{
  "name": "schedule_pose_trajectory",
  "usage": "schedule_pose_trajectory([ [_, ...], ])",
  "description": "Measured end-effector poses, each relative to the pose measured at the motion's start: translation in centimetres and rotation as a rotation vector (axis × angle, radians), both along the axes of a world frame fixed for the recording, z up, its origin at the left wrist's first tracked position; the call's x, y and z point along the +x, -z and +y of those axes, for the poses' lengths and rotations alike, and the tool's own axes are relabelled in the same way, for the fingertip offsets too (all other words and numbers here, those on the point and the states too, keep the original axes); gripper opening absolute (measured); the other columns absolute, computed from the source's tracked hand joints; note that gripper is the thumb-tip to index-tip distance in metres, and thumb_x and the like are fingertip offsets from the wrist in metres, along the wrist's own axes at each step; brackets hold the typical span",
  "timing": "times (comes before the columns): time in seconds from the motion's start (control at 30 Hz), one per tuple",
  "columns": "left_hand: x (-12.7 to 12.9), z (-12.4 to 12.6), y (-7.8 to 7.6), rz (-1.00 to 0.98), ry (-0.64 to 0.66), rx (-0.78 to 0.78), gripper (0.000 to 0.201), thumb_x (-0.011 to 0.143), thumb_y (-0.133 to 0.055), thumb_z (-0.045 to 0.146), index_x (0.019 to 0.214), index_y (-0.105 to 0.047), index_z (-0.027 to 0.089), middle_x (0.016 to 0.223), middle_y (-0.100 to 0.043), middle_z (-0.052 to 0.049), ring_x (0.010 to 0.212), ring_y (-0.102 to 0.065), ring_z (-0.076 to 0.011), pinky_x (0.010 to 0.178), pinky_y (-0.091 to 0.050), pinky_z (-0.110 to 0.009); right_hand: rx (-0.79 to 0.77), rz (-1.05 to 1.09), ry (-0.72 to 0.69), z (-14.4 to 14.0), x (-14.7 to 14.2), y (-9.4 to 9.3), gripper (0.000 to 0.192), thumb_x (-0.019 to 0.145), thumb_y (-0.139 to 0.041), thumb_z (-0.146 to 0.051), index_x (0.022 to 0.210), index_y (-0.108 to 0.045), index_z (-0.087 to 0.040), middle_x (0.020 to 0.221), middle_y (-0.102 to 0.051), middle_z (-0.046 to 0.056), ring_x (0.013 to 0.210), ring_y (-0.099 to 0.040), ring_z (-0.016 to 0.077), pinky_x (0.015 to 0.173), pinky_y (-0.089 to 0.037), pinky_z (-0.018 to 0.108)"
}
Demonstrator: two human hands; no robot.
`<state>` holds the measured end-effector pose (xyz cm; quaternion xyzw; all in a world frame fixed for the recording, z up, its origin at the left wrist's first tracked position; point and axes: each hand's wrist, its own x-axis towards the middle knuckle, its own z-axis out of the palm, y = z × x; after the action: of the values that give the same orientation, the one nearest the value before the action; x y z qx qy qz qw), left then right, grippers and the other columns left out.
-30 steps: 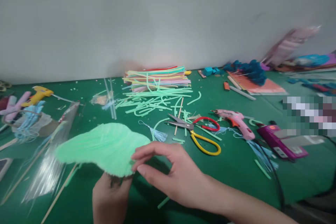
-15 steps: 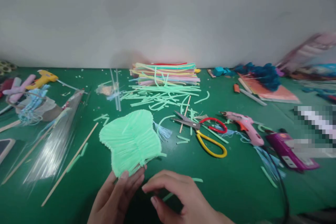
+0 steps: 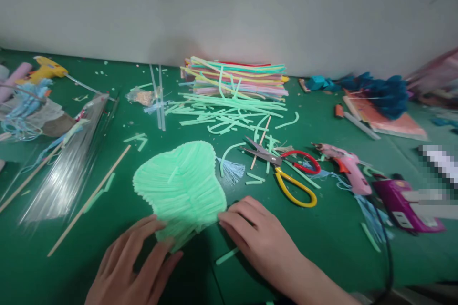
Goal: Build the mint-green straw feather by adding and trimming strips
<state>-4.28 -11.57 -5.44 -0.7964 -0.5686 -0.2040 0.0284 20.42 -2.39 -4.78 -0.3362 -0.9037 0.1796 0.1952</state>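
Note:
A mint-green piece with a wavy outline, made of fuzzy pipe cleaners side by side, lies on the table in front of me. Its lower end is smeared by motion. My left hand is at its lower left edge, fingers apart, the tips overlapping the green fuzz. At the right edge, my right hand has its thumb and forefinger pinched at the border of the piece. A loose green pipe-cleaner bit lies beside my right hand.
Scissors with red and yellow handles lie right of centre, before a pink glue gun and a purple box-like device. Coloured pipe cleaners are heaped by the wall. Leftward are a wooden stick, clear plastic sleeves and a yellow glue gun.
The green piece has gone from my left hand's grip to lying on the table. My left hand has spread its fingers, and my right hand has moved to the piece's right edge. The view has tilted.

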Motion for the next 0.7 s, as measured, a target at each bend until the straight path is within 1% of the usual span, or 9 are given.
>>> schedule_pose_trajectory([
  [0.03, -0.2, 0.2, 0.1, 0.033, 0.072, 0.006, 0.019, 0.093, -0.050, 0.030, 0.100, -0.066, 0.021, 0.111, -0.067, -0.010, 0.109, -0.061, -0.0282, 0.085, -0.048, -0.039, 0.008, -0.008, -0.012, 0.0, 0.0, -0.2, 0.015, 0.093, -0.051, -0.011, 0.102, -0.063, -0.011, 0.087, -0.061, 0.009, 0.080, -0.049, 0.0193, 0.071, -0.046, 0.033],
  [0.1, -0.4, 0.5, 0.1, 0.075, 0.167, 0.005, 0.024, 0.095, -0.044, 0.022, 0.101, -0.066, 0.017, 0.116, -0.066, -0.012, 0.118, -0.056, -0.0294, 0.091, -0.044, -0.040, 0.039, -0.018, -0.039, 0.0, 0.0, -0.5, 0.016, 0.092, -0.051, -0.009, 0.103, -0.062, -0.009, 0.089, -0.060, 0.010, 0.081, -0.048, 0.0195, 0.072, -0.045, 0.034],
  [0.13, -0.5, 0.5, 0.1, 0.084, 0.202, 0.005, 0.026, 0.095, -0.042, 0.020, 0.103, -0.067, 0.015, 0.117, -0.066, -0.013, 0.120, -0.055, -0.0296, 0.093, -0.043, -0.040, 0.059, -0.021, -0.051, 0.0, 0.0, -0.6, 0.016, 0.092, -0.052, -0.008, 0.104, -0.062, -0.008, 0.090, -0.060, 0.011, 0.082, -0.048, 0.0197, 0.073, -0.045, 0.034],
  [0.2, -0.6, 0.4, 0.0, 0.081, 0.229, -0.001, 0.026, 0.095, -0.043, 0.019, 0.105, -0.066, 0.013, 0.121, -0.065, -0.014, 0.124, -0.052, -0.0300, 0.096, -0.041, -0.040, 0.095, -0.031, -0.069, 0.0, -0.1, -0.8, 0.017, 0.091, -0.051, -0.006, 0.104, -0.062, -0.007, 0.090, -0.060, 0.011, 0.082, -0.047, 0.0200, 0.074, -0.045, 0.035],
  [0.33, -0.7, 0.4, -0.5, 0.073, 0.187, -0.027, 0.023, 0.094, -0.047, 0.018, 0.105, -0.065, 0.011, 0.121, -0.066, -0.014, 0.123, -0.053, -0.0280, 0.097, -0.039, -0.038, 0.106, -0.053, -0.090, 0.0, -0.6, -1.1, 0.018, 0.092, -0.047, -0.005, 0.100, -0.063, -0.007, 0.089, -0.060, 0.011, 0.081, -0.047, 0.0198, 0.073, -0.045, 0.035],
  [0.47, -0.1, 0.6, -0.8, 0.148, 0.154, -0.007, 0.024, 0.093, -0.044, 0.013, 0.103, -0.065, 0.009, 0.113, -0.069, -0.014, 0.112, -0.059, -0.0289, 0.093, -0.040, -0.041, 0.145, -0.104, -0.114, 0.3, -1.3, -1.5, 0.022, 0.094, -0.042, -0.006, 0.097, -0.064, -0.008, 0.089, -0.061, 0.012, 0.082, -0.049, 0.0208, 0.073, -0.046, 0.036],
  [0.6, 0.5, 1.0, -0.7, 0.165, 0.124, -0.005, 0.026, 0.093, -0.041, 0.012, 0.092, -0.067, 0.013, 0.102, -0.071, -0.013, 0.104, -0.063, -0.0306, 0.088, -0.043, -0.045, 0.179, -0.172, -0.169, 0.9, -1.8, -1.8, 0.027, 0.096, -0.038, -0.007, 0.098, -0.065, -0.008, 0.087, -0.061, 0.012, 0.085, -0.051, 0.0222, 0.076, -0.046, 0.037],
  [0.7, 0.7, 1.1, -0.5, 0.152, 0.101, -0.032, 0.024, 0.094, -0.043, 0.016, 0.091, -0.067, 0.014, 0.103, -0.069, -0.013, 0.103, -0.062, -0.0316, 0.086, -0.046, -0.047, 0.174, -0.188, -0.233, 1.5, -1.7, -1.9, 0.025, 0.095, -0.040, -0.006, 0.093, -0.065, -0.009, 0.082, -0.059, 0.010, 0.079, -0.049, 0.0203, 0.072, -0.045, 0.034],
])
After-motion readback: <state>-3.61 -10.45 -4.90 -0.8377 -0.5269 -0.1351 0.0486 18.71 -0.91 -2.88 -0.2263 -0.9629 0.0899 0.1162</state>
